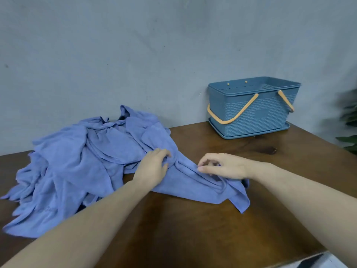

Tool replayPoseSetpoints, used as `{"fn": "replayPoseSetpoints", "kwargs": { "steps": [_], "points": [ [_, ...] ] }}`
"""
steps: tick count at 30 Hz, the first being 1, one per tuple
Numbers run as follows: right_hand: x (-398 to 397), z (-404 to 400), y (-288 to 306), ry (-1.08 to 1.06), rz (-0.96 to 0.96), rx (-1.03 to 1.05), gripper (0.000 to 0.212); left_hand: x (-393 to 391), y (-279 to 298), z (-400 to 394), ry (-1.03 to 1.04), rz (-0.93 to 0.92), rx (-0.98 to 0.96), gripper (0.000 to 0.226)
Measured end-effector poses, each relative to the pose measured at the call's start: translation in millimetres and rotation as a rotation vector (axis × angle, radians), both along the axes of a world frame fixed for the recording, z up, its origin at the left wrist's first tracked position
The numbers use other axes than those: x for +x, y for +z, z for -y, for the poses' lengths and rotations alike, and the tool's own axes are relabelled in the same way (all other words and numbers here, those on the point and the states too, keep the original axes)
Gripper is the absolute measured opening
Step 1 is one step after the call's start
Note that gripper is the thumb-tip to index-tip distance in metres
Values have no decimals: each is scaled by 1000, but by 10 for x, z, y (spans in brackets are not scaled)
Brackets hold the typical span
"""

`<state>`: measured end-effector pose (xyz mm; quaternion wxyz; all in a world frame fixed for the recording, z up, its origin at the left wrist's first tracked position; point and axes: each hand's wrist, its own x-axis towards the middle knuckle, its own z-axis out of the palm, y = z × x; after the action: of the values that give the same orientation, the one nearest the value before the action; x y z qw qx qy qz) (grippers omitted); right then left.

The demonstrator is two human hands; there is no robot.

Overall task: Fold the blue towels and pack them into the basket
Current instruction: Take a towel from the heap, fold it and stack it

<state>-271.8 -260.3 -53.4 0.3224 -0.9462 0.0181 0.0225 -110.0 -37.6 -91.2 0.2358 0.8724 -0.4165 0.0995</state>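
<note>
Step in hand: I judged that I was drawing one soft blue cloth towel point(193, 182), at centre frame, out of the rumpled blue towel pile point(73, 161) at left.
Left hand point(152, 167): fingers curled, gripping the towel.
Right hand point(222, 166): pinching a fold.
Next move: spread it flat on the dark wooden table point(193, 238) and fold it.
Blue woven-pattern plastic basket point(251, 113): upper right, no towels visible inside.
Writing: a small dark mark on one towel, unreadable.

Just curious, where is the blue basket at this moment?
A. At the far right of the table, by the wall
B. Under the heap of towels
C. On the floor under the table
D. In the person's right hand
A: the basket stands upright at the table's far right corner against the wall, apart from the towels, which both hands are touching.
</note>
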Motion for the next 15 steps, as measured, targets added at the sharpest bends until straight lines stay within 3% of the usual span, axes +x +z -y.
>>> {"fn": "replayPoseSetpoints", "kwargs": {
  "steps": [3, 7, 11, 15],
  "points": [
    [90, -49, 14, -11, 41, 35, 22, -123, 44, -63, -48, -135, -98, 12],
    [258, -228, 3, 6, 35, 33, 38, -297, 79, -257, -165, -222, -128, 14],
    [361, -430, -27, 109, -66, -222, 54, -390, 107, -471, -149, -169, -25, 23],
    [359, -513, -1, 147, -148, -375, 44, -385, 193, -604, -41, -66, 56, 24]
  ]
}}
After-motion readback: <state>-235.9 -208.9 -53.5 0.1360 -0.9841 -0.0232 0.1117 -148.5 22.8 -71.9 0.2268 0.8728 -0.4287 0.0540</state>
